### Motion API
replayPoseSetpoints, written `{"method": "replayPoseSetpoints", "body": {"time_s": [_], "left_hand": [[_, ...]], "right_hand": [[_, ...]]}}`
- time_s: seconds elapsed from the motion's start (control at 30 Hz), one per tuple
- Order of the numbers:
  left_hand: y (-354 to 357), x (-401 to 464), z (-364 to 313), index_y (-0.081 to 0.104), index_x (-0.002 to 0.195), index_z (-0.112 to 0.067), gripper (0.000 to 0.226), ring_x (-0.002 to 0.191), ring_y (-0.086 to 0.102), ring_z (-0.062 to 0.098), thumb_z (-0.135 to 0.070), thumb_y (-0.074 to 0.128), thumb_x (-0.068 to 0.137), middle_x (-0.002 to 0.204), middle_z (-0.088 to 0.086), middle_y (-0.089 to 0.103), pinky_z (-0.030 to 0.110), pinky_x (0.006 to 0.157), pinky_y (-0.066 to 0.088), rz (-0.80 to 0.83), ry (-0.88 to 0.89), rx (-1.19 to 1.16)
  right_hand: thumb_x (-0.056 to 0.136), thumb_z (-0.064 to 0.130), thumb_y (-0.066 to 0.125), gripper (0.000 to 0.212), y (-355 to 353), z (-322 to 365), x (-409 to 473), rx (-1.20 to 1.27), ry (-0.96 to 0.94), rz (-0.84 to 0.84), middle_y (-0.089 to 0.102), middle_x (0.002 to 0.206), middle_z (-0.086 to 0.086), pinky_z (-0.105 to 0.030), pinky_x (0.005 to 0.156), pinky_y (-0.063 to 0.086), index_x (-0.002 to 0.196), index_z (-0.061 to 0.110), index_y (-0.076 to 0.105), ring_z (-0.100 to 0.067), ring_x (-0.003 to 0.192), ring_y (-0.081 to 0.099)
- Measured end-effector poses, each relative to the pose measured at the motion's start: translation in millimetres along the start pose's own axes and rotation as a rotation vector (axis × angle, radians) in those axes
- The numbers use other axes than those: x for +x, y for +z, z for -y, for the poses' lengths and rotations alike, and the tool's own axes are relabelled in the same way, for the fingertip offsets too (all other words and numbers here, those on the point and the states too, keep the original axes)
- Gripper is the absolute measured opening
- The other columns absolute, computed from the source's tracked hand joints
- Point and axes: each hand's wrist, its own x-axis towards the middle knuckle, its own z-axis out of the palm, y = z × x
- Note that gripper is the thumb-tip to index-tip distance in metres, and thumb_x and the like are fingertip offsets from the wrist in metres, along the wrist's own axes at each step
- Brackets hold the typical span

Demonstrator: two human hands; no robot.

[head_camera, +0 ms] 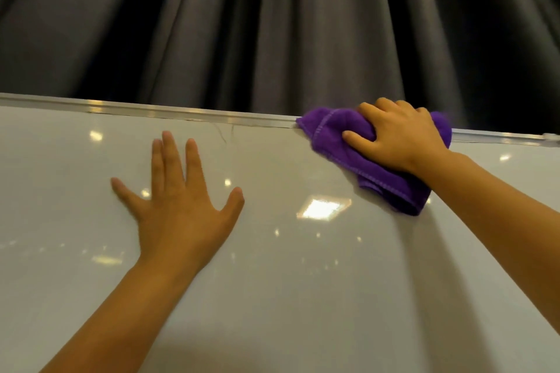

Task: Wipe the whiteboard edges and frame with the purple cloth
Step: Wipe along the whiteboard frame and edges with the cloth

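Observation:
The glossy whiteboard (303,281) fills the lower part of the view, with its silver top frame (151,112) running from left to right and slightly downward. My right hand (400,136) grips the purple cloth (385,188) and presses it over the top frame at the right; the cloth hangs down onto the board face. My left hand (178,200) lies flat on the board to the left, fingers spread, holding nothing. A few thin scratch-like marks (224,133) show just under the frame near the middle.
Dark grey pleated curtains (272,24) hang behind the board's top edge. A small frame fitting (550,138) sits at the far right of the top rail. Ceiling lights reflect on the board surface.

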Motion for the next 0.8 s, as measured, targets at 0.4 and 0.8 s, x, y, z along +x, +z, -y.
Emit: {"method": "replayPoseSetpoints", "body": {"time_s": [0.4,0.8], "left_hand": [[16.5,-21.4,-135.5,-0.023,0.143,-0.031,0.1,0.142,-0.023,0.025,-0.088,-0.003,0.064,0.155,0.005,-0.026,0.063,0.108,-0.009,-0.046,0.18,0.034],[12.2,-29.1,-146.1,-0.016,0.142,-0.045,0.084,0.142,-0.021,0.025,-0.08,0.007,0.069,0.156,0.006,-0.022,0.065,0.108,-0.008,0.0,0.164,0.047]], "right_hand": [[0.071,0.084,0.017,0.067,-23.0,-106.6,-19.7,0.06,-0.047,0.049,0.054,0.082,0.003,-0.036,0.063,0.046,0.095,0.029,0.048,-0.018,0.069,0.053],[0.077,0.076,0.022,0.065,-16.4,-177.4,-58.7,0.042,0.042,-0.002,0.054,0.089,-0.003,-0.046,0.078,0.041,0.102,0.023,0.051,-0.023,0.079,0.048]]}}
